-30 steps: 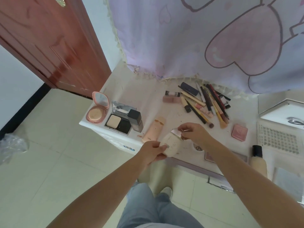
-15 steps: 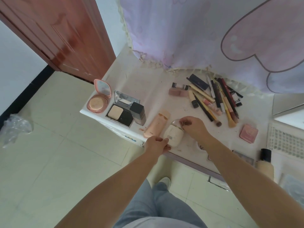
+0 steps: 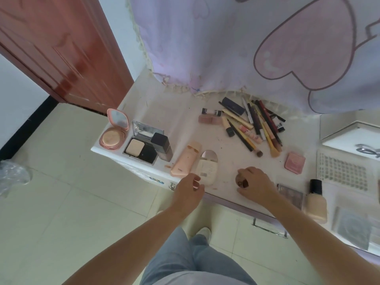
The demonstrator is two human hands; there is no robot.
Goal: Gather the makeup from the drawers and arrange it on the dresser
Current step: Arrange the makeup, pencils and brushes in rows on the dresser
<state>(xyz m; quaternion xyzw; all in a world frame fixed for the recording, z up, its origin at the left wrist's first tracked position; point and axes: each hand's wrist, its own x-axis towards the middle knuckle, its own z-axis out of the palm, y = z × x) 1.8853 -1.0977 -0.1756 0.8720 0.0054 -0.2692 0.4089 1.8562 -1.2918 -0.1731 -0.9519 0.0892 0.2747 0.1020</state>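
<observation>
A pale curtain [image 3: 236,44] printed with pink hearts hangs before me. Left of the curtain, a red-brown wooden door [image 3: 61,48]; below the door, cream floor tiles [image 3: 67,202] and crumpled clear plastic [image 3: 12,175].

1. A small round brown jar [image 3: 242,183] under the right hand [image 3: 255,185] bears a dark mark that looks like a "P"; it may belong to a longer mark that is hidden.
2. A black tube [image 3: 280,126] at the right end of the pencil heap on the dresser [image 3: 178,120] carries white lettering, too small to read.
3. The cream bottle [image 3: 206,168] near the left hand [image 3: 188,191] has a small grey label patch; its print cannot be made out.
</observation>
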